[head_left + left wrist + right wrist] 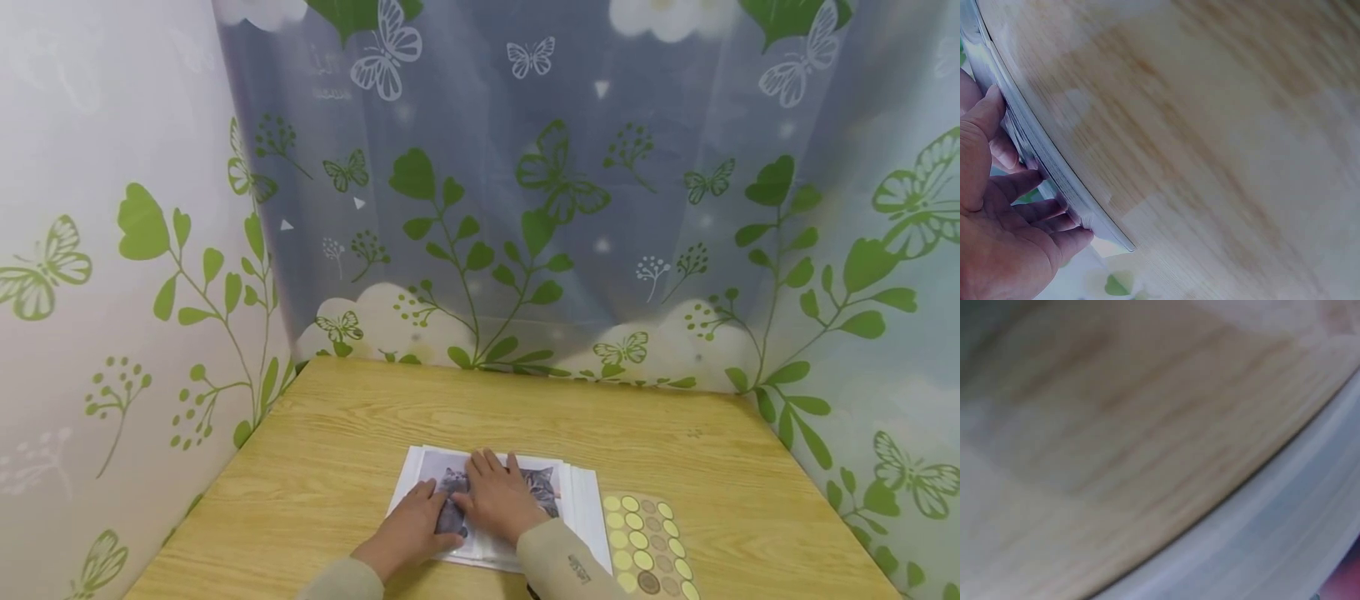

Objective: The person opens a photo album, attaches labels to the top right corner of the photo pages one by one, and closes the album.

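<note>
An open photo album (588, 508) with clear sleeves and white page edges lies on the table. Its left page shows a grey cat picture (453, 515), its right page a tabby cat picture (542, 487). My left hand (408, 529) rests on the left page, fingers extended over part of the cat. Flat across the middle of the spread lies my right hand (501, 498), covering part of the right picture. The left wrist view catches my left hand (1004, 244) with fingertips at the album's layered edge (1054, 165). Only the blurred album edge (1241, 550) fills the right wrist view's corner.
A sheet of round yellow and brown stickers (637, 540) lies just right of the album. The wood-grain table (330, 450) meets a printed curtain (480, 275) at the back, with similar curtains at both sides.
</note>
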Demonstrator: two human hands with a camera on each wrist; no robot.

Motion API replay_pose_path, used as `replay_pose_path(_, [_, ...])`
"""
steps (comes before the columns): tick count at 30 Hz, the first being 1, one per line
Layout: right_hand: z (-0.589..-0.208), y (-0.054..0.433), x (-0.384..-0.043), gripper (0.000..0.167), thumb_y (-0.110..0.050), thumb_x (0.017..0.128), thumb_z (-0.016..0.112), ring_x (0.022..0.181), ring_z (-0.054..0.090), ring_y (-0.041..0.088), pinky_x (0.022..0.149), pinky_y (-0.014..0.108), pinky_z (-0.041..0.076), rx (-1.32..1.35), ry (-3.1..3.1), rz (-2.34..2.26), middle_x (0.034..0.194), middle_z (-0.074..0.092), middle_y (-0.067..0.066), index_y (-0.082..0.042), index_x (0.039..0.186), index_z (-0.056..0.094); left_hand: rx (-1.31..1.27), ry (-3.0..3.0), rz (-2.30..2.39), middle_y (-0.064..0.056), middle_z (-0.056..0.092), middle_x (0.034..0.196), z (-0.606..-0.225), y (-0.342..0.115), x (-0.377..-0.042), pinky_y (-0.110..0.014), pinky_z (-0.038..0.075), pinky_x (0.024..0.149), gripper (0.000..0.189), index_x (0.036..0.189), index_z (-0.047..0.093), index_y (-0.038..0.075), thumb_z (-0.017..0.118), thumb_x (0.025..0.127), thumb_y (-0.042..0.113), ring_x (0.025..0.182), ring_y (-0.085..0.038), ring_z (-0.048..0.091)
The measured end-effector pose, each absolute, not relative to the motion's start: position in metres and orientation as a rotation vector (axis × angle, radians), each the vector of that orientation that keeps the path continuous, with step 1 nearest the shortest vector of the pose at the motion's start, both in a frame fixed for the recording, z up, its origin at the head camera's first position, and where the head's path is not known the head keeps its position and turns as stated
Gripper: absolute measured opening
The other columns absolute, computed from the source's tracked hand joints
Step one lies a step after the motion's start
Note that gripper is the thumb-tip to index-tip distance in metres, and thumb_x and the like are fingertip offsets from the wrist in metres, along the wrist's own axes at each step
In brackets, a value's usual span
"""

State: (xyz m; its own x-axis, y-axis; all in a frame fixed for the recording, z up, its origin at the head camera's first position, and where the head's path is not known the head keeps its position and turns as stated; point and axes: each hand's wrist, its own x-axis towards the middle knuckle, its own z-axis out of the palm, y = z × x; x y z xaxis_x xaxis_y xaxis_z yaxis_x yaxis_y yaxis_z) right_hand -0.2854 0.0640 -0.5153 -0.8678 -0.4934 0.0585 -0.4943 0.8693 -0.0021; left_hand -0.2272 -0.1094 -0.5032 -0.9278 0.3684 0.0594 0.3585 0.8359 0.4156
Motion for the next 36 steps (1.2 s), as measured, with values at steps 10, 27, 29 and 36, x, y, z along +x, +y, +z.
replay_pose_path(10, [-0.513, 0.064, -0.279, 0.068, -0.054, 0.101, 0.041, 0.145, 0.030, 0.029, 0.116, 0.059, 0.019, 0.793, -2.986, -0.010, 0.157, 0.036, 0.011, -0.007, 0.151, 0.041, 0.600, 3.002, 0.660, -0.036, 0.044, 0.140, -0.505, -0.110, -0.229, -0.057, 0.034, 0.109, 0.078, 0.131, 0.053, -0.014, 0.078, 0.083, 0.042, 0.132, -0.050, 0.041])
replay_pose_path(27, [-0.514, 0.072, -0.273, 0.072, -0.059, 0.100, 0.041, 0.144, 0.032, 0.030, 0.116, 0.061, 0.018, 0.781, -2.966, 0.026, 0.155, 0.039, 0.009, -0.008, 0.151, 0.041, 0.631, 2.998, 0.690, -0.037, 0.045, 0.138, -0.504, -0.110, -0.226, -0.058, 0.034, 0.109, 0.075, 0.129, 0.054, -0.015, 0.079, 0.083, 0.039, 0.131, -0.051, 0.041])
replay_pose_path(29, [-0.515, 0.072, -0.273, 0.072, -0.058, 0.099, 0.042, 0.144, 0.032, 0.030, 0.116, 0.061, 0.018, 0.772, -2.966, 0.038, 0.155, 0.040, 0.008, -0.008, 0.151, 0.041, 0.632, 2.999, 0.688, -0.037, 0.045, 0.138, -0.504, -0.110, -0.226, -0.058, 0.034, 0.109, 0.075, 0.129, 0.054, -0.015, 0.079, 0.083, 0.039, 0.131, -0.051, 0.041])
replay_pose_path(36, [-0.512, 0.074, -0.273, 0.068, -0.055, 0.100, 0.044, 0.143, 0.033, 0.032, 0.115, 0.063, 0.017, 0.753, -2.954, 0.052, 0.153, 0.042, 0.011, -0.008, 0.148, 0.044, 0.622, 3.009, 0.681, -0.036, 0.045, 0.139, -0.505, -0.110, -0.227, -0.058, 0.034, 0.109, 0.077, 0.130, 0.053, -0.015, 0.079, 0.083, 0.040, 0.131, -0.050, 0.041])
